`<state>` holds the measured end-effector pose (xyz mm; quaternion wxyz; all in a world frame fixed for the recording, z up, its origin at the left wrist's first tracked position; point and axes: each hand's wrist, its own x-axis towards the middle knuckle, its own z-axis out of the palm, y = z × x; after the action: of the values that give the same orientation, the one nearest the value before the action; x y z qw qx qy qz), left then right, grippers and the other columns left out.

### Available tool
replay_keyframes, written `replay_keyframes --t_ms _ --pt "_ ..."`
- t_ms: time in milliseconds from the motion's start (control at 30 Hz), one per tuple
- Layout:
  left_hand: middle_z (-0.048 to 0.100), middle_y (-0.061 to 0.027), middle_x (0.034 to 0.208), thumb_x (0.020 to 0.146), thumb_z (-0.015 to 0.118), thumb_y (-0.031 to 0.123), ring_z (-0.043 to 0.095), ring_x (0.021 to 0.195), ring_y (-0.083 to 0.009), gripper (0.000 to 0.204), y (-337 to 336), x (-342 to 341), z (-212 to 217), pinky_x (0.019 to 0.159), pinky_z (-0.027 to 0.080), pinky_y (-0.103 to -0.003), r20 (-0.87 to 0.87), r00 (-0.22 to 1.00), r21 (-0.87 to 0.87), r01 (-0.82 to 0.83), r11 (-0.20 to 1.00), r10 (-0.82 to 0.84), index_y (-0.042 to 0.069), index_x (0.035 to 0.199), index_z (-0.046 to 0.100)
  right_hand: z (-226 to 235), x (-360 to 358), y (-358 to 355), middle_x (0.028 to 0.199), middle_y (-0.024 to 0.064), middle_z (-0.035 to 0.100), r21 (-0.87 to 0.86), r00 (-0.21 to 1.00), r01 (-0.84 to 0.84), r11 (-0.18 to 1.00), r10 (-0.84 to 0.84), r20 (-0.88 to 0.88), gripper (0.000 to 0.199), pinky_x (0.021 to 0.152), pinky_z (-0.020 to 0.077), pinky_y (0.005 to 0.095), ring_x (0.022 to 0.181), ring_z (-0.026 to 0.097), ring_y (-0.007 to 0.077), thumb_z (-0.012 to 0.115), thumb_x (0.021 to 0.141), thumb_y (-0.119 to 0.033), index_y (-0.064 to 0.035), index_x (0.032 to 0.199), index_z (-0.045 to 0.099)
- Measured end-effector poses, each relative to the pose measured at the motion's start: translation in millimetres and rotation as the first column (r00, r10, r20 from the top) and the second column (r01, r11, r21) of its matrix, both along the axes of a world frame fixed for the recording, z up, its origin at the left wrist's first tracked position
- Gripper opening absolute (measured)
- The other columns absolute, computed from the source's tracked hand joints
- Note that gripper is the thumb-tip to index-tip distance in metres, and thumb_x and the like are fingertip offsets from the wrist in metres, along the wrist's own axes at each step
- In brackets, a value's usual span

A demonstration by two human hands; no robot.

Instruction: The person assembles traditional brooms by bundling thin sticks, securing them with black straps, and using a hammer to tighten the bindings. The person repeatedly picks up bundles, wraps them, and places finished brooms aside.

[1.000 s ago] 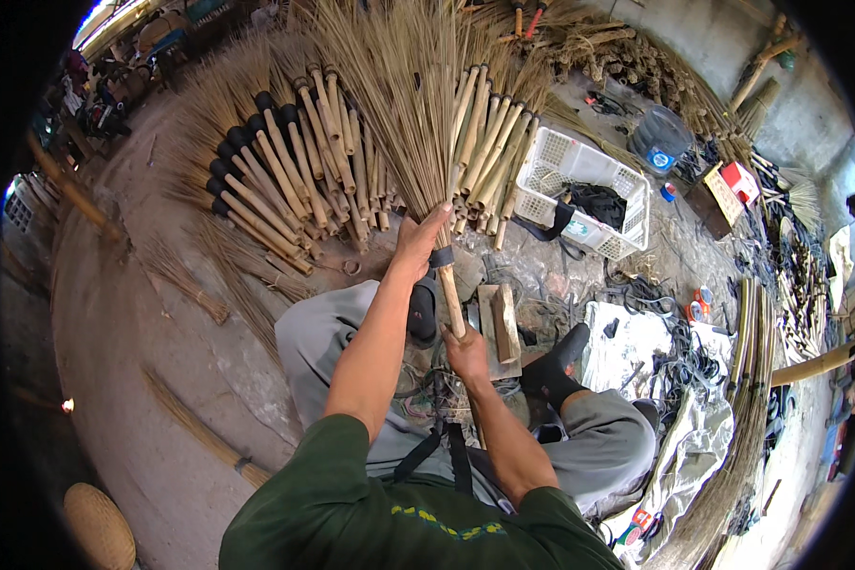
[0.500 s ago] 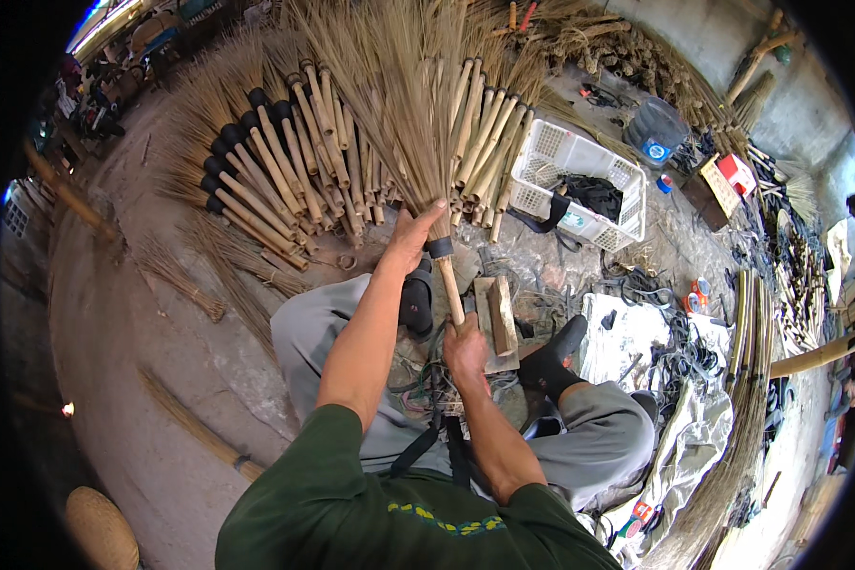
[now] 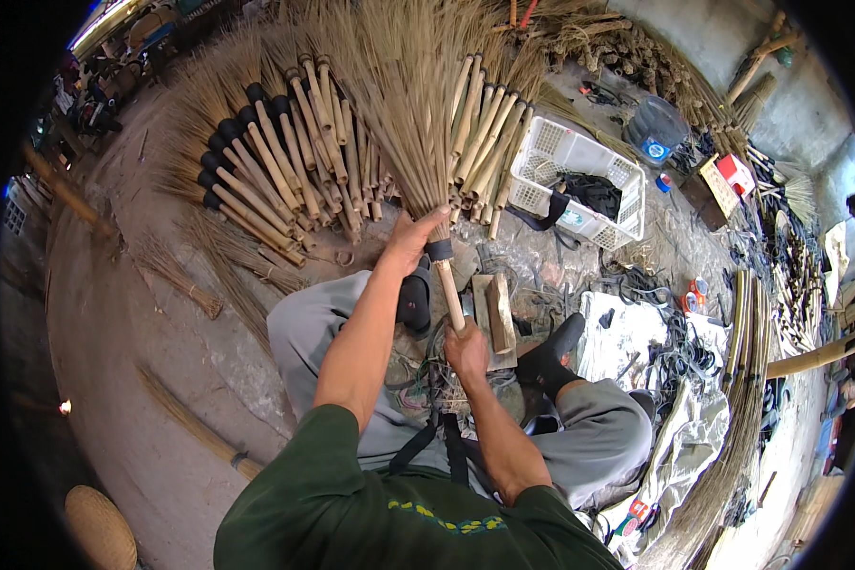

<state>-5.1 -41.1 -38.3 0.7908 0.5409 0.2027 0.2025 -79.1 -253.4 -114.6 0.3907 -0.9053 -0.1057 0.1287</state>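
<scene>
The left hand (image 3: 411,239) is grasping a broom (image 3: 427,171) at the base of its bristles, just beyond a black band (image 3: 440,250), with the thumb laid across the stalks. The right hand (image 3: 467,350) is clenched round the near end of the broom's handle (image 3: 448,285). The broom is held in the middle of the scene, handle toward the person and bristles fanning out to the far side, between two bent legs in grey trousers (image 3: 594,437).

Beyond the bristles, many more brooms (image 3: 275,157) lie on the floor (image 3: 218,370) with their handles pointing near; several at the left have black caps. To the right of them stands a white lattice crate (image 3: 532,197) with black material inside, and farther right a clear plastic container (image 3: 657,123). Just right of the broom handle, a wooden block (image 3: 500,309) rests on a flat board. On the right, black strips (image 3: 693,359) lie tangled beside a white sheet (image 3: 622,328), and a long bundle of stalks (image 3: 743,408) runs toward the near side. At the near left are a tied bundle (image 3: 192,418) and a round woven piece (image 3: 100,522)
</scene>
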Motion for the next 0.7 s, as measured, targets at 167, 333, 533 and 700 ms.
replay_keyframes --t_ms 167,333,533,700 --pt "0.068 -0.0131 0.118 0.085 0.085 0.040 0.068 0.106 -0.0254 0.071 -11.0 12.7 -10.2 0.092 0.053 -0.040 -0.191 0.959 0.263 -0.154 0.952 0.209 -0.003 0.135 0.059 -2.0 -7.2 6.7 0.092 0.0280 0.073 -0.117 1.000 0.017 0.993 -0.019 -0.019 0.036 0.080 0.0540 0.0595 0.092 0.070 0.0505 0.071 0.093 -0.034 -0.0044 0.112 0.061" --pt "0.067 -0.0161 0.124 0.089 0.082 0.041 0.069 0.106 -0.0261 0.067 2.0 3.0 -22.1 0.092 0.057 -0.044 -0.065 0.998 -0.031 0.022 0.999 -0.024 0.000 0.137 0.058 -21.2 -10.3 4.7 0.084 0.0265 0.071 0.042 1.000 -0.008 0.999 0.008 -0.006 0.037 0.071 0.0532 0.0556 0.080 0.069 0.0493 0.074 0.093 -0.036 -0.0042 0.106 0.061" --pt "0.068 -0.0140 0.114 0.092 0.080 0.041 0.072 0.091 -0.0258 0.068 8.8 -7.4 -34.5 0.073 0.064 -0.043 0.086 0.986 -0.227 0.159 0.961 -0.143 0.001 0.140 0.054 -25.8 22.1 -19.8 0.069 0.0020 0.061 0.397 0.713 -0.003 0.918 0.280 -0.643 0.038 0.050 0.0409 0.0352 0.055 0.053 0.0120 0.079 0.094 -0.033 0.0020 0.091 0.065" --pt "0.068 -0.0145 0.114 0.092 0.080 0.040 0.072 0.087 -0.0253 0.062 2.8 -2.3 -30.6 0.072 0.065 -0.043 -0.170 0.984 -0.048 -0.063 0.997 0.054 0.001 0.133 0.057 -26.2 -1.3 -4.1 0.088 0.0289 0.069 0.226 0.974 -0.102 0.969 0.143 -0.177 0.043 0.076 0.0522 0.0524 0.090 0.068 0.0500 0.072 0.095 -0.044 -0.0006 0.096 0.069"
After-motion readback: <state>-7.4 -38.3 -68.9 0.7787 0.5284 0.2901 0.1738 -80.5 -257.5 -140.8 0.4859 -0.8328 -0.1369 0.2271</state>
